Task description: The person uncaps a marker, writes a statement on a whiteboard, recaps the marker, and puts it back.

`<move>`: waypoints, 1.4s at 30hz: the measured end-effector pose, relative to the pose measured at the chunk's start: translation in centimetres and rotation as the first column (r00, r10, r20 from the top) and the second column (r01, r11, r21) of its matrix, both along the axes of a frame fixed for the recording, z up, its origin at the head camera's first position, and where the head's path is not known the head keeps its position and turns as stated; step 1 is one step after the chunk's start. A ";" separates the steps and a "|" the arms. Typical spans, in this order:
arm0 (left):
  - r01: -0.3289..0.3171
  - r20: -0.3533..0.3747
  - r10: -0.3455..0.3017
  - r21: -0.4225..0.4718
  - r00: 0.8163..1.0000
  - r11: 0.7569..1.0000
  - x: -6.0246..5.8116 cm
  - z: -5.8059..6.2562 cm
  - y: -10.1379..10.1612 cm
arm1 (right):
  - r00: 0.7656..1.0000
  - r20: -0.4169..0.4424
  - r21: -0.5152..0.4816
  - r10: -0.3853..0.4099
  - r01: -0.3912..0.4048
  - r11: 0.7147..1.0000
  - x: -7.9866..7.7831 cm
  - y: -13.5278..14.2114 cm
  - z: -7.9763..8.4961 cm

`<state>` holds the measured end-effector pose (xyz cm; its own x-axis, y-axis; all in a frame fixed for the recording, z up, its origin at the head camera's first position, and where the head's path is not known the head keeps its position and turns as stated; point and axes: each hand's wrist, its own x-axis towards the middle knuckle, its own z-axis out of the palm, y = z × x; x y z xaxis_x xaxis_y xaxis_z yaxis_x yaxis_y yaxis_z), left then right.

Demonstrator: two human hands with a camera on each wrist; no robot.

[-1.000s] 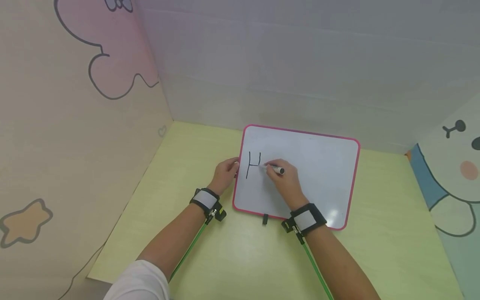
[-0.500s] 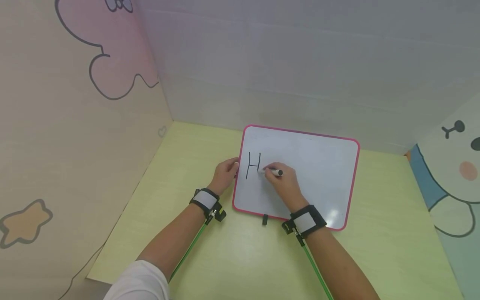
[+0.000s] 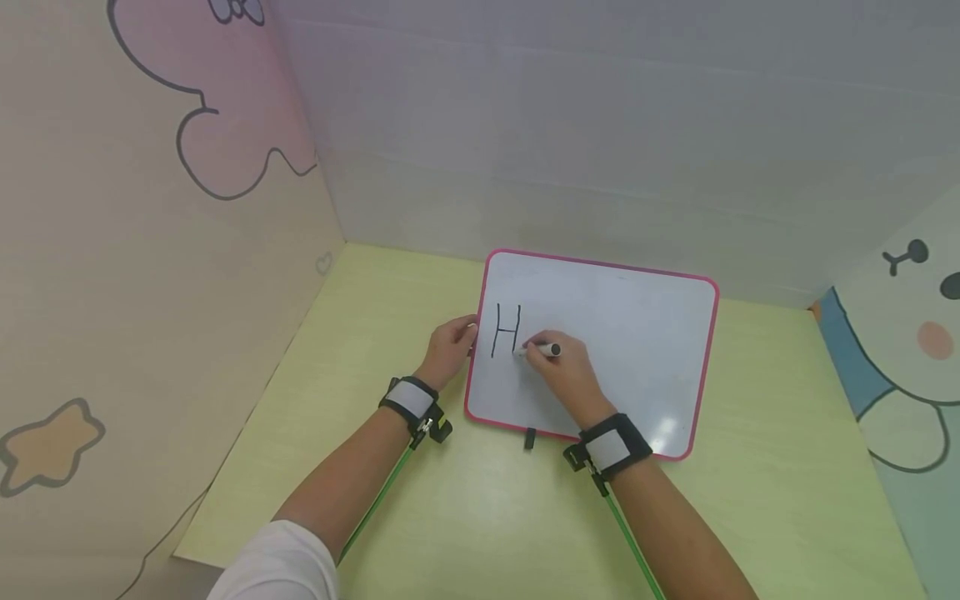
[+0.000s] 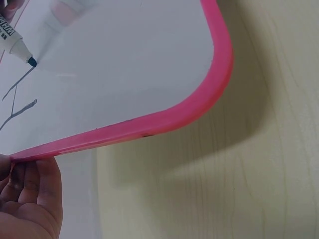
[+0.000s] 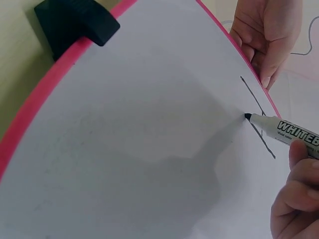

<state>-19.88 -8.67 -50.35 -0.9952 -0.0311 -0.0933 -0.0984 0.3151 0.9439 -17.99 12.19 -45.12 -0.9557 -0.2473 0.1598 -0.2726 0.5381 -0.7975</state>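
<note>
A whiteboard (image 3: 630, 350) with a pink rim stands tilted against the back wall. My right hand (image 3: 568, 375) pinches a white whiteboard marker (image 5: 289, 131) between thumb and fingers. Its dark tip touches the board at the foot of the right stroke of a black letter H (image 3: 507, 331). On the board's left edge, my left hand (image 3: 447, 352) grips the rim. In the left wrist view, that hand's fingers (image 4: 47, 184) curl under the pink rim (image 4: 139, 128), with the thumb partly cut off by the frame.
A black clip-like piece (image 5: 77, 22) sits on the board's lower rim. The pale yellow table (image 3: 787, 467) spreads around the board, between a back wall (image 3: 600, 150) and decorated side walls. Green cords (image 3: 633, 542) run along both forearms from the wrist straps.
My right hand has moved the marker downward, lengthening the right stroke of the H below the crossbar. The left hand and the board have stayed in place.
</note>
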 end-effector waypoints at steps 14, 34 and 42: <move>0.010 0.003 -0.010 -0.019 1.000 1.000 0.0 0.1 -0.2 | 1.000 0.021 0.012 0.007 -0.007 1.000 0.2 -0.2 -0.1; 0.004 -0.007 -0.005 -0.016 1.000 1.000 0.0 -0.1 -0.1 | 0.981 -0.138 -0.121 -0.139 0.123 0.985 0.7 2.5 -0.3; 0.009 -0.012 -0.009 -0.011 1.000 1.000 -0.1 -0.2 -0.1 | 0.988 -0.117 -0.117 -0.098 0.085 0.989 0.8 2.6 -0.3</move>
<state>-19.94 -8.80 -50.51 -0.9964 -0.0235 -0.0810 -0.0842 0.3265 0.9414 -17.16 14.78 -45.45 -0.9450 -0.1338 0.2986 -0.3256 0.4748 -0.8177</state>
